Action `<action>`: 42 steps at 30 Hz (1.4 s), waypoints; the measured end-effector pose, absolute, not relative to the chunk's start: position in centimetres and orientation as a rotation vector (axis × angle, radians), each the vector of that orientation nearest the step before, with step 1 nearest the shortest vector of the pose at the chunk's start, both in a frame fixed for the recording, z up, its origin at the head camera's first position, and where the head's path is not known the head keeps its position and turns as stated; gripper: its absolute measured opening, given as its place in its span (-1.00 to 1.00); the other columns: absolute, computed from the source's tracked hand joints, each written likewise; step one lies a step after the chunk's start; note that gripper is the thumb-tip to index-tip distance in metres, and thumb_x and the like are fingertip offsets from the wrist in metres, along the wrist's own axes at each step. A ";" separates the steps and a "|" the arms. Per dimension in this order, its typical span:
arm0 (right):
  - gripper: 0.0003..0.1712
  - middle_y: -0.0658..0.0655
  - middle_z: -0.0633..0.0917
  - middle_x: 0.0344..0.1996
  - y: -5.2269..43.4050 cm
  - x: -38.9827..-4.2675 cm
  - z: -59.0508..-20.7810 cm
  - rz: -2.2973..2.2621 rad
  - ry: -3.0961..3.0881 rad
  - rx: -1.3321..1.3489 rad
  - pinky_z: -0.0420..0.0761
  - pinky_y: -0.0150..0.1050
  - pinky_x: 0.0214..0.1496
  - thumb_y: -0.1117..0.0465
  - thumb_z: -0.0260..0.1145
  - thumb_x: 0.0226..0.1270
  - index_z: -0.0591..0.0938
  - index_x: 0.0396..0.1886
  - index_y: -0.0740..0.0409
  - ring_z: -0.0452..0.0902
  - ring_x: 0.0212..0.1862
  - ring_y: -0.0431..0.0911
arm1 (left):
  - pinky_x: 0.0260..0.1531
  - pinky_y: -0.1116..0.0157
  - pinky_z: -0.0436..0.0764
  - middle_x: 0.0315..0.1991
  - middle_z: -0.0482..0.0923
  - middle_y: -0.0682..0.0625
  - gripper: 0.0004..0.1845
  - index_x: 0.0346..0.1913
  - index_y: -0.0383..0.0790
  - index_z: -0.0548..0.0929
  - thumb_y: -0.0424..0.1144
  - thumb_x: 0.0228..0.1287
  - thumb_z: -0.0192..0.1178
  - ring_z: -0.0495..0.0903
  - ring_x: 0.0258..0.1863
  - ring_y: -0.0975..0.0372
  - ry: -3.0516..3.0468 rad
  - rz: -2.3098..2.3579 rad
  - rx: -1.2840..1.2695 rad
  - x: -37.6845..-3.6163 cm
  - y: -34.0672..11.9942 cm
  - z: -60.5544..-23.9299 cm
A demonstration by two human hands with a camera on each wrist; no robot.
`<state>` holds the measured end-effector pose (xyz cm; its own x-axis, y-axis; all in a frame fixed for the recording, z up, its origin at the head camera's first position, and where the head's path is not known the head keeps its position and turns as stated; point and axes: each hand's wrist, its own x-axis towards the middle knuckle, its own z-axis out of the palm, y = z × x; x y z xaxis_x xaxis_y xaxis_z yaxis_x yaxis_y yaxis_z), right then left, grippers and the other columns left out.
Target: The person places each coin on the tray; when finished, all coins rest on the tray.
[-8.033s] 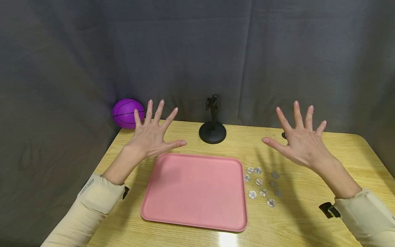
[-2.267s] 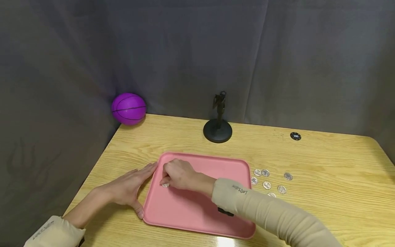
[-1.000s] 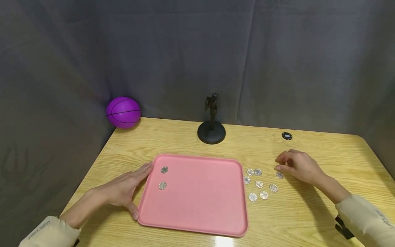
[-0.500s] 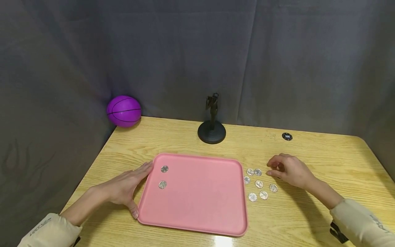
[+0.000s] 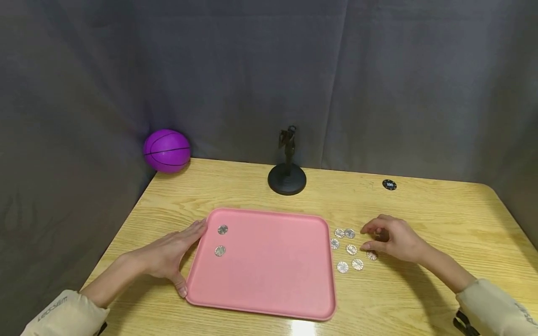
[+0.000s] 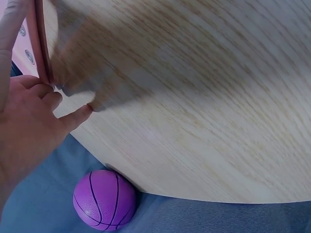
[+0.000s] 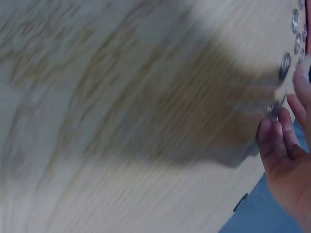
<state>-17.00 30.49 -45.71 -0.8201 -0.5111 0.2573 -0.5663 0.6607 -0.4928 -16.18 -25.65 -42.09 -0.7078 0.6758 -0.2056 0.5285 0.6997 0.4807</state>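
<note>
The wooden table carries everything here, with a dark curtain hanging behind it. The pink tray lies flat near the front middle of the table and serves as the landmark for the rest. Off the tray's far left corner, at the table's back edge against the curtain, sits a purple ball. Straight behind the tray stands a black stand with a round base.

The left hand rests against the tray's left rim, fingers straight along the edge and the thumb at the near left corner; it lies flat and relaxed, gripping nothing. The right hand hovers low just right of the tray, over the loose coins that lie scattered on the table beside the tray's right rim. Its fingers are curled and the thumb tip comes down by the rightmost coin; whether it pinches a coin, I cannot tell.

Inside the tray, near its far left corner, lie two coins, one behind the other and a little apart. Far behind the tray's right side, near the table's back edge, lies a small black chip.
</note>
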 end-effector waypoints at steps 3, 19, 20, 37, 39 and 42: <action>-0.70 -0.05 0.61 -0.39 31.3 -16.9 -45.7 0.888 -2.734 0.922 0.49 -0.39 -0.50 0.31 0.55 -0.02 0.72 -0.22 0.08 0.41 -0.44 -0.25 | 0.30 -0.29 0.10 0.54 -0.14 -0.25 0.61 0.52 -0.39 -0.07 0.36 -0.65 0.51 -0.11 0.49 -0.13 2.537 0.564 0.948 -16.1 -25.7 -42.1; -0.80 -0.18 0.52 -0.55 32.9 -16.9 -45.3 0.661 -2.885 0.707 0.37 -0.40 -0.55 0.17 0.50 0.11 0.58 -0.44 0.00 0.31 -0.54 -0.36 | 0.34 -0.21 0.10 0.53 -0.12 -0.25 0.61 0.52 -0.40 -0.05 0.35 -0.69 0.50 -0.09 0.49 -0.12 2.550 0.571 0.933 -15.9 -25.6 -42.0; -0.79 -0.18 0.51 -0.58 32.8 -17.1 -45.1 0.705 -2.903 0.714 0.34 -0.41 -0.57 0.18 0.50 0.12 0.57 -0.47 -0.01 0.28 -0.56 -0.36 | 0.34 -0.21 0.10 0.53 -0.13 -0.24 0.61 0.52 -0.39 -0.05 0.35 -0.69 0.51 -0.10 0.49 -0.11 2.549 0.572 0.932 -15.9 -25.6 -42.0; -0.82 -0.26 0.59 -0.62 5.4 -19.3 -42.7 1.003 -2.933 1.289 0.45 -0.50 -0.43 0.07 0.52 0.10 0.65 -0.52 -0.07 0.42 -0.52 -0.38 | 0.32 -0.24 0.12 0.53 -0.14 -0.26 0.61 0.52 -0.39 -0.07 0.36 -0.66 0.49 -0.09 0.49 -0.12 2.540 0.582 0.948 -16.0 -25.3 -42.5; -0.80 -0.31 0.57 -0.64 2.1 -18.3 -43.1 0.906 -2.947 1.414 0.43 -0.54 -0.42 0.01 0.51 0.10 0.64 -0.54 -0.11 0.42 -0.53 -0.43 | 0.31 -0.24 0.12 0.53 -0.14 -0.27 0.61 0.52 -0.39 -0.07 0.36 -0.66 0.49 -0.08 0.49 -0.12 2.545 0.580 0.948 -15.9 -25.4 -42.4; -0.77 -0.36 0.55 -0.65 -1.5 -17.2 -43.4 0.743 -2.951 1.553 0.42 -0.59 -0.42 -0.06 0.47 0.11 0.62 -0.55 -0.14 0.42 -0.53 -0.49 | 0.31 -0.24 0.13 0.53 -0.13 -0.28 0.61 0.52 -0.40 -0.06 0.37 -0.65 0.49 -0.06 0.48 -0.13 2.551 0.577 0.953 -15.9 -25.6 -42.3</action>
